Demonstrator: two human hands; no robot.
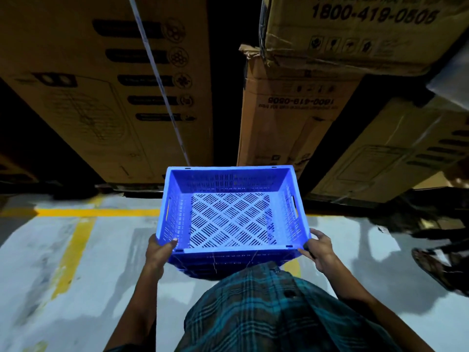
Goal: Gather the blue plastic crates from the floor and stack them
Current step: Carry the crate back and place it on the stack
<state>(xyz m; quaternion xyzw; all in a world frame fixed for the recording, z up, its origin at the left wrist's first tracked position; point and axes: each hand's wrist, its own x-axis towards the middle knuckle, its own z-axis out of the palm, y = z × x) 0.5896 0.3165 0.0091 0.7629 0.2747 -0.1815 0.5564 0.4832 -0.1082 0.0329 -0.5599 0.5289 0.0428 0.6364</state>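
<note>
One blue plastic crate [232,212] is held up off the floor in front of the person's body, its open top facing the camera, so the slotted walls and the diamond-patterned perforated base show. It holds nothing. Beneath its near edge more blue ribbed plastic shows, though whether that is a second crate nested under it cannot be told. Both hands grip the near corners: the left hand [159,252] curls round the near left corner with the thumb hooked over the rim, and the right hand [320,250] wraps the near right corner, fingers against the outer wall. A plaid garment [274,311] fills the lower middle of the view. Below lies a grey floor [114,262] marked with yellow painted lines [73,245]. Tall cardboard boxes [121,92] stand beyond the crate, printed with icons and a telephone number. A sandalled foot [436,270] shows at the right edge.
</note>
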